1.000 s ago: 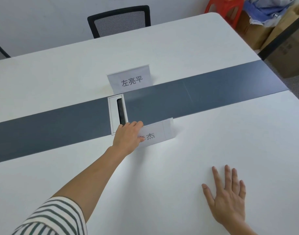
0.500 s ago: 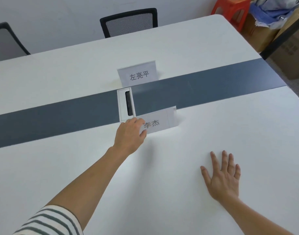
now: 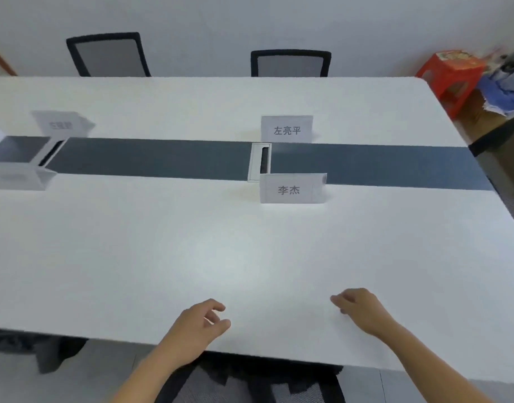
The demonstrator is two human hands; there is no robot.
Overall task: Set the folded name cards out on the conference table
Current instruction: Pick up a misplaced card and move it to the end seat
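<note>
Folded name cards: nearest card [image 3: 293, 189] standing just nearside of the grey strip [image 3: 162, 158] on the table [image 3: 191, 257], likely light, flimsy, best pinched at the fold; left hand [image 3: 196, 327] and right hand [image 3: 360, 309] loosely curled, empty, well nearside

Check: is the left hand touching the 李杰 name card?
Apart. The head view shows the left hand near the table's front edge, with bare white tabletop between it and the 李杰 name card.
</note>
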